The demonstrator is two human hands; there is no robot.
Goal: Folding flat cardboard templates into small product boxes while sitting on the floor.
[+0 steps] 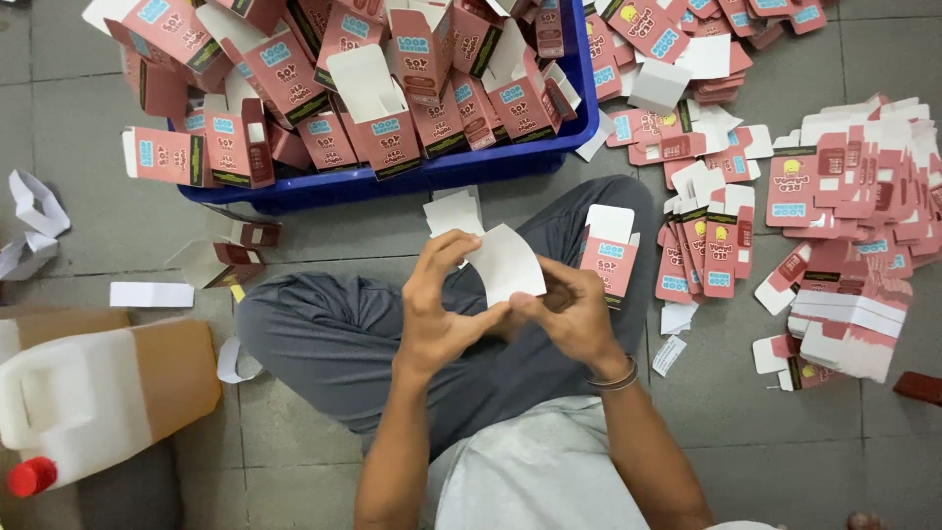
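Both hands meet over the lap of a person sitting cross-legged on the floor point(324, 432), and between them they grasp a white card point(505, 263), a curved, unfolded piece held white side up. The left hand point(442, 309) pinches the card's lower left edge with thumb and fingers, its index finger raised along the card's side; the right hand point(574, 309) is curled at the lower right edge, fingers clenched toward the left hand, a bangle point(616, 378) at its wrist. Just beside the right hand, a folded pink carton point(608, 257) stands on the knee with its white flap up. Ahead of the knees a blue crate point(432, 172) is heaped with folded pink cartons. To the right, flat pink blanks point(706, 245) lie in rows and a larger stack point(854, 304) spreads across the floor. At the lower left a plastic jug point(98, 393) of amber liquid lies on its side, red cap toward the frame corner.
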